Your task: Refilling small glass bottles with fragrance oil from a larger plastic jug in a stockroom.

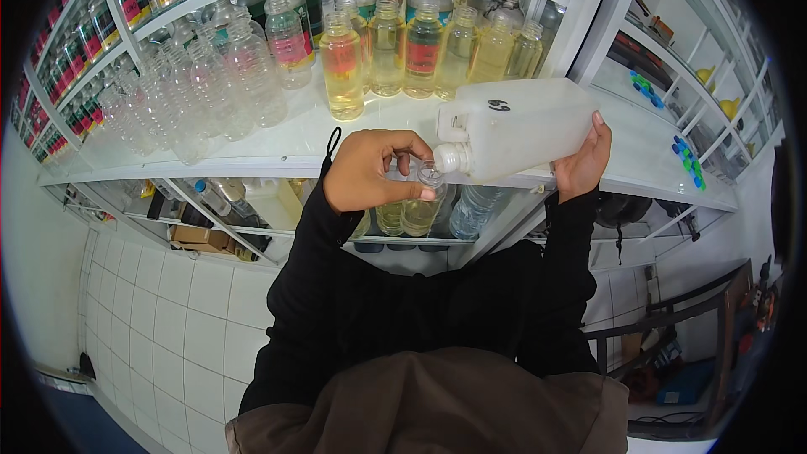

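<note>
My left hand pinches the neck of a small clear bottle between thumb and fingers, at the front edge of the glass shelf. The mouth of a white translucent plastic jug meets the bottle's mouth; the jug lies tilted almost on its side. Under the jug's base, at its right end, my right hand supports it. Whether liquid is flowing between the two cannot be told. Behind the jug and my left hand stand several uncapped bottles of yellow liquid, some with pink labels behind or on them.
Several empty clear plastic bottles crowd the shelf's left side. Blue and green caps lie on the right. White frame posts rise behind. The lower shelf holds more bottles and a cardboard box.
</note>
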